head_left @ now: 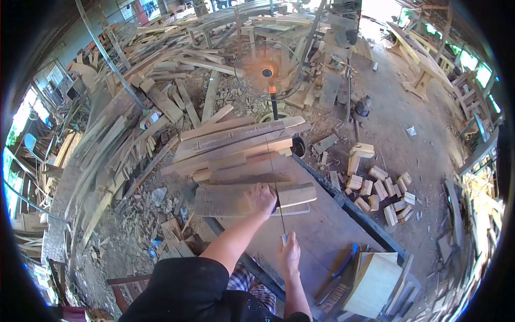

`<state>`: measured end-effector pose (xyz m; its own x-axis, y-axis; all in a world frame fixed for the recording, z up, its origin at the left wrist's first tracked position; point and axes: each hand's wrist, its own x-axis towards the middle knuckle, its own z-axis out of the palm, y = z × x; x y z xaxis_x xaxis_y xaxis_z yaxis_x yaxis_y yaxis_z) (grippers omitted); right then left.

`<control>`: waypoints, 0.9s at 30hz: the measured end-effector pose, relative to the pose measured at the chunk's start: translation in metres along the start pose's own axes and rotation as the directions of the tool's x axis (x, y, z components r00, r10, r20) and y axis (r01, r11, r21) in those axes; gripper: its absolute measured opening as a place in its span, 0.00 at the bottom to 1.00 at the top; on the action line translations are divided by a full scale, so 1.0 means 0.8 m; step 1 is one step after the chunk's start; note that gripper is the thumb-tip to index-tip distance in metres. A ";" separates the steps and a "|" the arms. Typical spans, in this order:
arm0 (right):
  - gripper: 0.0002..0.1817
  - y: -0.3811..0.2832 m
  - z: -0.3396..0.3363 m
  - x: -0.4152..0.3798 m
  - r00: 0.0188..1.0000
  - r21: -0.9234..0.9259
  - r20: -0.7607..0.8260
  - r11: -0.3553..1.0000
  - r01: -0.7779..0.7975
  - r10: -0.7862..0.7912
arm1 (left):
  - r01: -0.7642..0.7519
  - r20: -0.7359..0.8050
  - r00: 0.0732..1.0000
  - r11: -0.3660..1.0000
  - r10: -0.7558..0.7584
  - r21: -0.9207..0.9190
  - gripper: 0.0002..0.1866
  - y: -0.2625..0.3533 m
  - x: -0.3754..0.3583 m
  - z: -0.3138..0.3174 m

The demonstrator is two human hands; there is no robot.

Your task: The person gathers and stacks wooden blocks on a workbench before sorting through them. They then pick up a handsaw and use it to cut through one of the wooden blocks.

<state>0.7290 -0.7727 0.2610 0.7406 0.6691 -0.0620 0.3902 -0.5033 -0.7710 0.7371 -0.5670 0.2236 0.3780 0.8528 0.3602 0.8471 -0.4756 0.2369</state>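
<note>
My left hand lies on a wide plank set across the workbench, fingers spread over its top face. Lower down, my right hand is closed around the near end of a long thin strip, like a blade or straightedge. The strip runs away from me, past the fingertips of my left hand and across the boards; what kind of tool it is I cannot tell. Just right of it, a lighter board end sticks out. Behind the plank lies a stack of boards.
A standing fan rises behind the stack. At the bench's right front are a blue-handled tool and pale flat panels. Cut wood blocks lie on the floor to the right. Lumber piles and scraps cover the left.
</note>
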 end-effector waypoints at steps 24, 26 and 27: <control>0.13 0.024 -0.008 -0.008 1.000 0.044 0.007 0.999 0.022 -0.023 | 0.040 0.204 0.977 0.996 -0.056 0.085 0.15 0.003 0.001 -0.004; 0.14 0.017 -0.013 -0.016 1.000 0.009 0.005 1.000 0.006 -0.006 | 0.031 0.183 0.982 0.995 -0.048 0.094 0.14 0.005 0.004 -0.004; 0.14 0.012 -0.020 -0.022 1.000 -0.021 0.010 1.000 0.002 -0.002 | 0.033 0.153 0.987 0.994 -0.050 0.109 0.14 0.005 0.002 -0.005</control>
<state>0.7286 -0.7983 0.2650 0.7341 0.6757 -0.0672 0.4033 -0.5135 -0.7574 0.7398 -0.5686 0.2286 0.3880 0.8984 0.2055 0.8949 -0.4206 0.1493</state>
